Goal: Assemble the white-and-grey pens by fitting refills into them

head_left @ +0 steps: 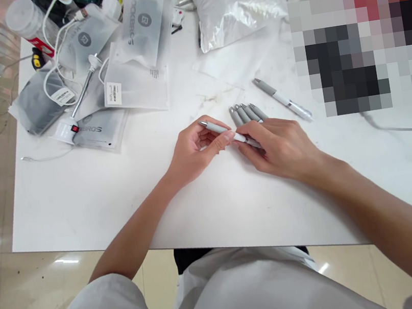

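Note:
A grey and white pen [213, 127] is held at a slant above the white table, its grey end pointing to the upper left. My left hand [199, 145] pinches it between thumb and fingers near the middle. My right hand [276, 144] grips the pen's other end, low over the table. Just behind my right hand lie several grey pens [244, 112] side by side, their lower parts hidden by that hand. Farther right, a single grey and white pen [282, 99] with a clear end lies on its own.
Frosted plastic pouches [137, 84], a white gooseneck lamp [66, 130] and a clear jar [29, 21] crowd the back left of the table [93, 202]. At the back stands a large silvery bag [237, 2]. A grey cable [403, 127] runs along the right, below a blurred-out patch.

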The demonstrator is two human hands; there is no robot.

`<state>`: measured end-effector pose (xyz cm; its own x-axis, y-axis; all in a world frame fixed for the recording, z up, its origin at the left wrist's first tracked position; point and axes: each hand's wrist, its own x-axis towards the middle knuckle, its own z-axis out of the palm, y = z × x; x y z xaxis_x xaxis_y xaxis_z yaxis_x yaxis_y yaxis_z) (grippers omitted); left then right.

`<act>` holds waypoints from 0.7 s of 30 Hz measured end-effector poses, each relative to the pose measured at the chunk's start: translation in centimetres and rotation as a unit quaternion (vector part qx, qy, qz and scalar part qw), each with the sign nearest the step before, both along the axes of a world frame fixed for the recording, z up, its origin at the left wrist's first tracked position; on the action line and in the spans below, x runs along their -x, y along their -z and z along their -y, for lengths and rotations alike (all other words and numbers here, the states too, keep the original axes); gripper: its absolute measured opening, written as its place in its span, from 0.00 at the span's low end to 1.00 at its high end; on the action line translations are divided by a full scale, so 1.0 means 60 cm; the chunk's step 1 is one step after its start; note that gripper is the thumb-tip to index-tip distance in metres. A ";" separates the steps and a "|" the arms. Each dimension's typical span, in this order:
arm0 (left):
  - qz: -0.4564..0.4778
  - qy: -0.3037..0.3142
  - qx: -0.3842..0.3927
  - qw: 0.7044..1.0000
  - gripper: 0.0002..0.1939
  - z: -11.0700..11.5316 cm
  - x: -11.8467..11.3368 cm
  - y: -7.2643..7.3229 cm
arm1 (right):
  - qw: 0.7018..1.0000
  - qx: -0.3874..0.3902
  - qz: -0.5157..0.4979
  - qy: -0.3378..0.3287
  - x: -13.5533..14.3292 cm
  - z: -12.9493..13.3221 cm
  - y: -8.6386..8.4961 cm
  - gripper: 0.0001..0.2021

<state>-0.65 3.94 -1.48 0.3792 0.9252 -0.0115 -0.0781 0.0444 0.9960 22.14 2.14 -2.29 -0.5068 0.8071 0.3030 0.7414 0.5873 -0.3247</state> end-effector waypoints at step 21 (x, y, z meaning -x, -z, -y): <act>-0.008 0.007 -0.016 1.000 0.16 0.002 0.002 -0.004 | 1.000 0.010 0.002 -0.006 0.002 0.002 -0.003 0.21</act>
